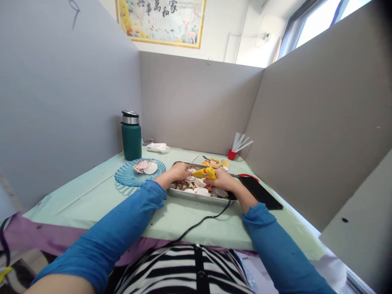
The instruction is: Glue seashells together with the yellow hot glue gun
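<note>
My right hand (223, 179) is wrapped round a yellow glue gun (206, 173), whose nozzle points left above a metal tray (196, 197). A black cord runs from below that hand to the table's front edge. My left hand (180, 171) is at the tray's left end, its fingers closed on what looks like a small pale shell (190, 170) near the nozzle. Mixed shells (200, 191) fill the tray, white and brown. To the left, a blue scalloped glass plate (124, 173) carries several pinkish shells (141, 165) and a round white one.
A green bottle (131, 141) stands behind the plate, with a white packet (157, 147) farther back. At the back right are orange and yellow pieces (216, 163) and a red cup (232, 154) of glue sticks. Red-handled scissors (248, 177) lie by a black flat object (260, 194). Grey partitions enclose the table.
</note>
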Demonstrator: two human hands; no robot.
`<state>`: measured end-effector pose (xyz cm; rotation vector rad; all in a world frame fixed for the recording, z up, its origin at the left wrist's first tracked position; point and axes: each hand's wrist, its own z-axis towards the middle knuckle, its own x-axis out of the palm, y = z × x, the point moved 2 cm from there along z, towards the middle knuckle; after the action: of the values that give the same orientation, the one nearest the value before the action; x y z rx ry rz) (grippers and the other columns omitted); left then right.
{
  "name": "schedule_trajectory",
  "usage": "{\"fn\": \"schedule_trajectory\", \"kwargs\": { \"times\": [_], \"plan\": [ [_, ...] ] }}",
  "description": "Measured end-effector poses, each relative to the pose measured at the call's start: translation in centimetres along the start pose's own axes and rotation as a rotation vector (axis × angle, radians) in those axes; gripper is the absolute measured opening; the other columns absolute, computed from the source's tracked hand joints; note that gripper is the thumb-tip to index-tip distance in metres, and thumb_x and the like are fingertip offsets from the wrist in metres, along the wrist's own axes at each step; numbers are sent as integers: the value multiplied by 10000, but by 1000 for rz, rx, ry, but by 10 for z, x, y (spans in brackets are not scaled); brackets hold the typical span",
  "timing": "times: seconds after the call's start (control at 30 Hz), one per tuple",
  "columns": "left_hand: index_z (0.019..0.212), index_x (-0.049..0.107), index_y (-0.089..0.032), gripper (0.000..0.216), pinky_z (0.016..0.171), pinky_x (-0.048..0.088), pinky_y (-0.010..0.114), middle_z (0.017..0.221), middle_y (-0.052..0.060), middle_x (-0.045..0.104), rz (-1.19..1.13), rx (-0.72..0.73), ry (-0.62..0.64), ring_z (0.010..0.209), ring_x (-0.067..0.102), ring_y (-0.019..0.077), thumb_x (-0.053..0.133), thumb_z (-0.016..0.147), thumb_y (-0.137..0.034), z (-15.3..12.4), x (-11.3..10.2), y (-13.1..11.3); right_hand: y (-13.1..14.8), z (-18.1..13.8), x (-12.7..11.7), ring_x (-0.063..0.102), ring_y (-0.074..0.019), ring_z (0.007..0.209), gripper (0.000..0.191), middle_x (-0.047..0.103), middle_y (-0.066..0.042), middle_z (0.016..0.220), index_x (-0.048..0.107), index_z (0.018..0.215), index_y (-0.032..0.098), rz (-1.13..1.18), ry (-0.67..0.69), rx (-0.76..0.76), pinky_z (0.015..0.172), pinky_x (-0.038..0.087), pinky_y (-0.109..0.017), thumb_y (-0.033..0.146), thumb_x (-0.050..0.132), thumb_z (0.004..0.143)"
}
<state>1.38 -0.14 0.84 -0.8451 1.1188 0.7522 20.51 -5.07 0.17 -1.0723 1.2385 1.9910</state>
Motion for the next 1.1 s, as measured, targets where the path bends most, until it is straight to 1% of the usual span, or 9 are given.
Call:
{"fn": "schedule_trajectory", "kwargs": {
  "times": [0.17,0.3,0.47,0.83,1.1],
  "plan": [
    [985,702,-167,295,750,460,231,969,77,703,-7,-11,-2,860,639,184,514,830,-332,-1,-1,-1,-4,1,2,583,-143,615,214,664,-26,705,663,816,147,5,-15,-4,559,418,-219,329,605,720],
    [988,701,-168,299,752,461,231,971,76,704,-9,-7,-2,858,639,182,505,833,-332,0,0,0,-6,1,4,587,-141,595,211,667,-28,700,659,823,149,32,1,17,554,429,-221,328,604,727],
    [977,701,-162,299,749,464,238,972,82,703,1,-5,-5,856,640,186,505,834,-337,-1,-1,-1,-5,1,3,592,-146,621,200,670,-27,715,662,816,153,30,-7,1,579,447,-226,321,618,717],
    [958,698,-162,308,759,464,247,955,82,704,19,3,0,854,639,190,482,839,-346,0,0,0,-3,1,2,596,-154,643,200,662,-30,704,659,809,153,14,-6,19,612,462,-233,329,630,719],
    [991,698,-169,312,778,462,229,984,77,703,10,-11,-4,880,638,180,499,833,-351,0,1,1,-2,1,3,606,-163,650,197,666,-34,698,672,810,152,8,-10,32,612,465,-237,327,629,728]
  ]
}}
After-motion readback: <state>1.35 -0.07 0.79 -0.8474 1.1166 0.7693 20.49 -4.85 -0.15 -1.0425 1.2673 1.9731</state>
